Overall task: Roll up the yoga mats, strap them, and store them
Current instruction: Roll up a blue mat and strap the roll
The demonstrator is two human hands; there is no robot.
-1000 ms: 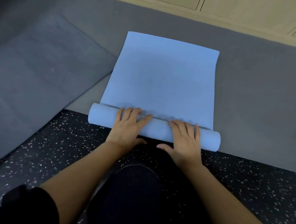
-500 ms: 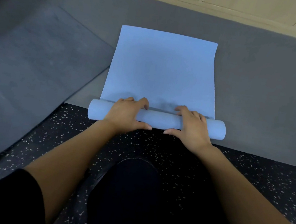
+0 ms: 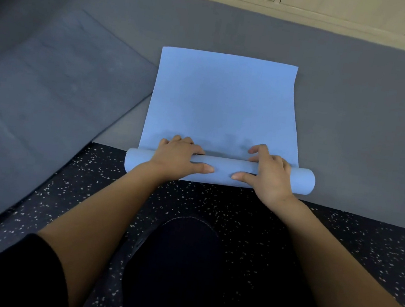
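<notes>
**Blue mat: rolling under way, strapping and storing not begun**

- Nearest: the person is kneeling on the speckled floor [image 3: 215, 201], one dark-trousered knee [image 3: 183, 254] pointing at the work.
- The left hand [image 3: 177, 159] and right hand [image 3: 269, 173] are both sitting on the rolled part [image 3: 222, 167] of the blue yoga mat. Fingers are curling over its far side and thumbs are pressing along the near face. Each grip is closing round the roll and holding it.
- The roll is lying crosswise at the near edge of the grey padding [image 3: 355, 122]. Its near side is hanging over the speckled floor, and an end is poking out past each hand.
- Beyond the fingers, the flat part [image 3: 224, 99] is lying smooth on the padding, far edge square. Judging by it, a good stretch is waiting to be taken up. The roll looks even so far, with no telescoping at the ends.
- Left: a large grey mat [image 3: 37, 93] is lying flat. I cannot tell whether it counts among the mats to be rolled.
- Farthest: pale wooden cabinet doors [image 3: 344, 4] are standing shut. This may be the storage place, though that is only a guess.
- No strap is showing anywhere.
- Reading: the first step is part done. Finishing the roll, strapping and storing are all remaining.
</notes>
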